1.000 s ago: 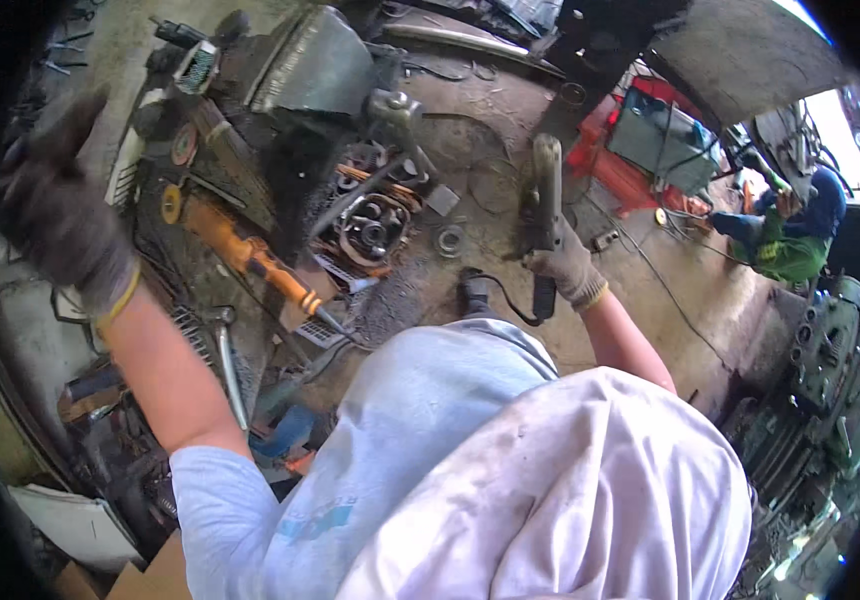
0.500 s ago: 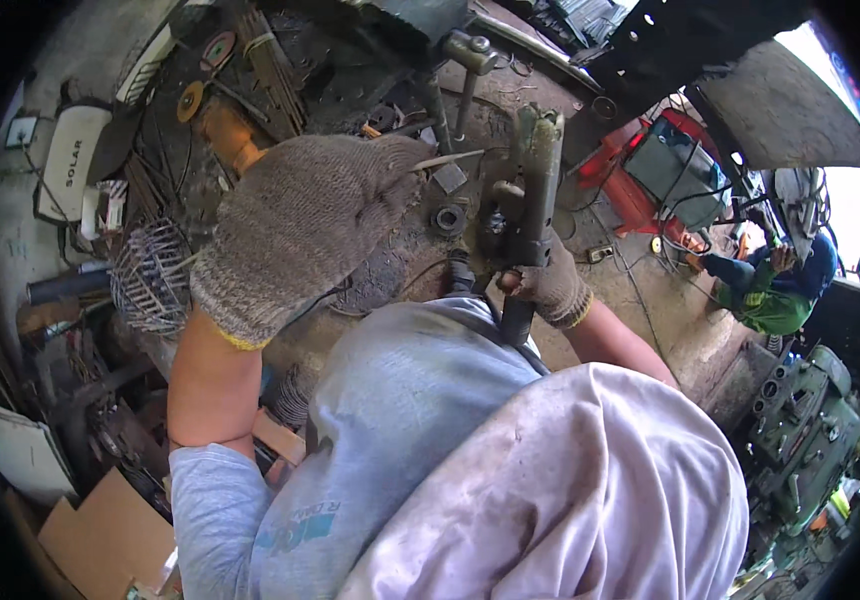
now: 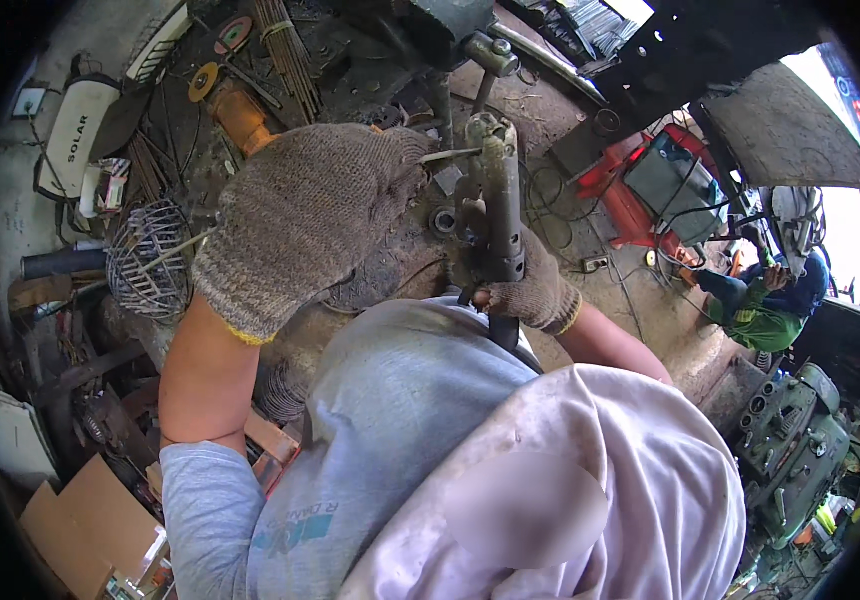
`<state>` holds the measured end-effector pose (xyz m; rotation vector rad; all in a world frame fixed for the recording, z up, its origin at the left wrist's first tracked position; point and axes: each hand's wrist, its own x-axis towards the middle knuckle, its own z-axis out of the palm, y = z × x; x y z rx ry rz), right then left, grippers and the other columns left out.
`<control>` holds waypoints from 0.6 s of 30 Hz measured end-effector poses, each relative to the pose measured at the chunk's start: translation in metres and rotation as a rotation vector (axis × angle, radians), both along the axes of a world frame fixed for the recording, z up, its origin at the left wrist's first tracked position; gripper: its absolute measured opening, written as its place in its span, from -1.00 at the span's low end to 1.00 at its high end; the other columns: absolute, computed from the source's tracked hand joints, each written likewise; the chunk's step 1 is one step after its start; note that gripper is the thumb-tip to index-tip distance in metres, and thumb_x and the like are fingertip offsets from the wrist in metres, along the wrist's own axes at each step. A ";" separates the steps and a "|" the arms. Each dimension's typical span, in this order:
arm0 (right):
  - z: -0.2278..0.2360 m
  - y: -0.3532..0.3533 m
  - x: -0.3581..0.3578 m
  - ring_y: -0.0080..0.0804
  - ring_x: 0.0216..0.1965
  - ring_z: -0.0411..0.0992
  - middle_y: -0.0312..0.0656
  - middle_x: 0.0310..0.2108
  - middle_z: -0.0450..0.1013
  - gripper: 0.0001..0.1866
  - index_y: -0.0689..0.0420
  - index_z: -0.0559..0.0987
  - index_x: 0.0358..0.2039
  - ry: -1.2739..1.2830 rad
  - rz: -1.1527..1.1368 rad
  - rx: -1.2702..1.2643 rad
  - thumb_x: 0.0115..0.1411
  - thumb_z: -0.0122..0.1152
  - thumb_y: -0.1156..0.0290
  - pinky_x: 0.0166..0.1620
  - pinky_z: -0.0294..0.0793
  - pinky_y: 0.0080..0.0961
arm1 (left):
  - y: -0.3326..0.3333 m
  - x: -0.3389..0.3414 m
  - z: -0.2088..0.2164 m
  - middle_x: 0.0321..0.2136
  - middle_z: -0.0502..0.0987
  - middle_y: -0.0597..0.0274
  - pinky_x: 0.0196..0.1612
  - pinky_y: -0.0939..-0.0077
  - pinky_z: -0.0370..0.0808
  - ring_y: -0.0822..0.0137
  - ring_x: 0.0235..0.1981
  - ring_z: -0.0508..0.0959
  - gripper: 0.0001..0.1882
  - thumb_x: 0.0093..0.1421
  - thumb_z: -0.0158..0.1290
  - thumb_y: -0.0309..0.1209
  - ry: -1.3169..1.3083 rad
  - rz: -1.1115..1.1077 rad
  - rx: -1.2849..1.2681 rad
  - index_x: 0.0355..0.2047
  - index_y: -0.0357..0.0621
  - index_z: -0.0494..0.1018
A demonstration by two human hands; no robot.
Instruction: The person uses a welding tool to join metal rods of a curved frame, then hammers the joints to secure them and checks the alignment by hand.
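My left hand (image 3: 300, 215), in a grey-brown knitted glove, is closed around a thin pale rod (image 3: 450, 155). The rod's tip meets or nearly meets the upper part of a dark steel tube (image 3: 504, 205); contact is hard to tell. That tube stands roughly upright in view, with holes along it and a smaller metal piece on its left side. Lower down, my right hand (image 3: 540, 290), gloved too, is wrapped around the tube, its thumb in front. The left fingers are mostly hidden behind the back of that hand.
An orange angle grinder (image 3: 238, 118) and bundled rods (image 3: 285, 55) lie at the upper left, above a wire basket (image 3: 150, 258). A T-shaped metal bar (image 3: 491, 55) rises beyond the tube. Right: a red-framed machine (image 3: 610, 190), cables, a crouching person (image 3: 770, 300) and green machinery (image 3: 800, 450).
The tube and my right hand have shifted slightly left, and the tube's upper end is lower. The rod's tip is now at the tube's upper part, where before there was a gap.
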<state>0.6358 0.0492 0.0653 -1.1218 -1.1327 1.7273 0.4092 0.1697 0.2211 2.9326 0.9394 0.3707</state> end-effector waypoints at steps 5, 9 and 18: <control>0.001 0.002 -0.007 -0.50 -0.12 0.51 -0.24 -0.05 0.53 -0.01 0.14 0.34 0.27 0.044 -0.056 0.082 -0.19 0.65 0.23 0.00 0.55 -0.46 | 0.007 -0.011 -0.013 -0.40 0.63 0.12 -0.31 0.19 0.59 0.08 -0.36 0.65 -0.73 0.33 0.08 -0.27 0.056 -0.030 0.095 -0.03 0.02 0.61; 0.008 0.006 -0.008 -0.51 -0.12 0.51 -0.24 -0.05 0.53 0.01 0.15 0.33 0.27 0.074 -0.033 0.001 -0.20 0.65 0.23 0.01 0.55 -0.47 | 0.002 -0.009 -0.010 -0.42 0.60 0.13 -0.35 0.20 0.57 0.10 -0.39 0.63 -0.73 0.32 0.07 -0.28 0.124 -0.079 0.264 -0.02 0.04 0.60; 0.005 0.014 -0.008 -0.55 -0.19 0.47 -0.30 -0.13 0.50 0.05 0.22 0.35 0.24 -0.011 -0.033 0.064 -0.25 0.73 0.21 -0.09 0.51 -0.51 | 0.004 -0.015 -0.010 -0.39 0.61 0.13 -0.32 0.18 0.57 0.09 -0.38 0.63 -0.73 0.32 0.07 -0.30 0.067 -0.028 0.162 -0.02 0.01 0.59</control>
